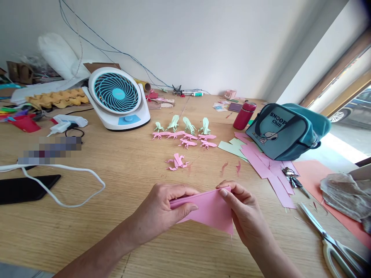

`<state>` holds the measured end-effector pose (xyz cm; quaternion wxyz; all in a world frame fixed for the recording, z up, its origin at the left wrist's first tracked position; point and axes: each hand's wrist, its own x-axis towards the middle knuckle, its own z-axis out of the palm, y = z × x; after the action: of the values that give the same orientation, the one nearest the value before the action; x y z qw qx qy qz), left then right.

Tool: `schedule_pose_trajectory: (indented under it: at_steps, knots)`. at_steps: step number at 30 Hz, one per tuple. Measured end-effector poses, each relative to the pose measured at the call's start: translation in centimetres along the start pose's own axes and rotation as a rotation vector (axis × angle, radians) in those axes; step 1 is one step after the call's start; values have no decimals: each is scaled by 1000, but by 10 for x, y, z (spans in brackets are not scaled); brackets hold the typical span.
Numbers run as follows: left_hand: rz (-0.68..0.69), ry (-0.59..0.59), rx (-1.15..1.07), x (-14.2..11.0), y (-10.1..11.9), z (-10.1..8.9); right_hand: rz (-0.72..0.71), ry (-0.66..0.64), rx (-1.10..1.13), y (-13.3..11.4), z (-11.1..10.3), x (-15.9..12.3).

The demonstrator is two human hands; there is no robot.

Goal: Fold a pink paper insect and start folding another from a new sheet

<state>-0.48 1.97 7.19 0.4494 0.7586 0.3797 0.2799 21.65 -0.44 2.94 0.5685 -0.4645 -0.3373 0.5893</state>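
A folded pink paper sheet (209, 210) is held just above the wooden table (130, 239) between both hands. My left hand (162, 210) pinches its left end, thumb on top. My right hand (245, 216) pinches the upper right corner with fingertips closed on the edge. Beyond the hands lies a single pink origami figure (177, 161), and farther back stand rows of pink and green origami figures (185, 133).
A white and blue desk fan (117, 96) stands at the back left. A teal Snoopy bag (285, 129), a red bottle (244, 115), pink paper strips (268, 170), keys (291, 177) and scissors (336, 245) lie right. A black phone (24, 188) and white cable (63, 185) lie left.
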Motion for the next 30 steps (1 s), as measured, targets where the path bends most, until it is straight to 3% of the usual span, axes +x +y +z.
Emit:
schedule_pose_trajectory:
  at_steps: [8,14,30]
  knots:
    - [-30,-14,-4,0,-1,0,0,-29,39,-1,2,1]
    - [-42,-9,-7,-1,-2,0,52,20,68,-3,4,0]
    - [-32,5,-15,-1,-3,-1,12,25,41,-2,3,1]
